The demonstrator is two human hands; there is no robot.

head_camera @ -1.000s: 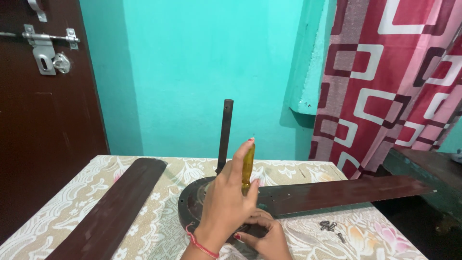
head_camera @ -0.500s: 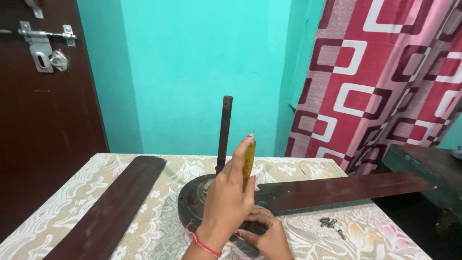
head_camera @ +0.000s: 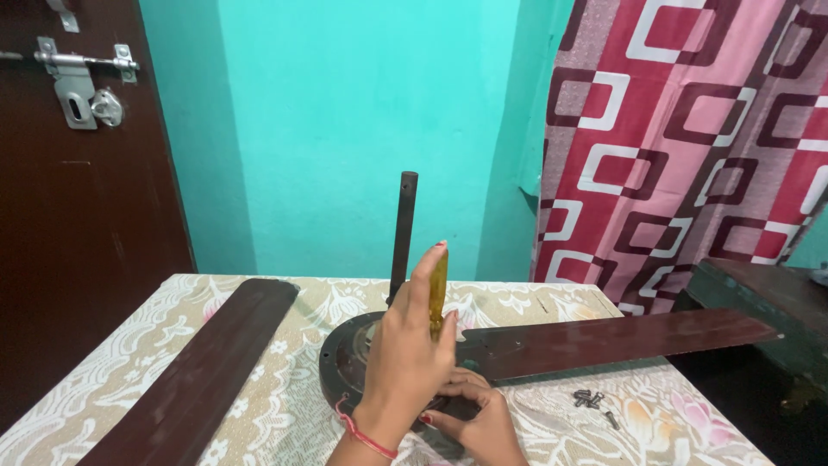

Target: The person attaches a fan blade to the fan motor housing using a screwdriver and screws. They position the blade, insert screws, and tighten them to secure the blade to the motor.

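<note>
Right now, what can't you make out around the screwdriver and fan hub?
- Screwdriver tip and the screw it meets: head view, hidden behind the left hand.
- Right hand: its wrist is cut off by the bottom edge; what its fingertips press is covered by the left hand.
- Fan hub near side: hidden by both hands.
- Loose screws: too small to count or type.
- Detached blade: near end cut off by the bottom edge.

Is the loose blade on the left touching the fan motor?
Apart. The head view shows patterned tablecloth between the loose blade and the round fan motor, whose edge sits clear of it.
</note>
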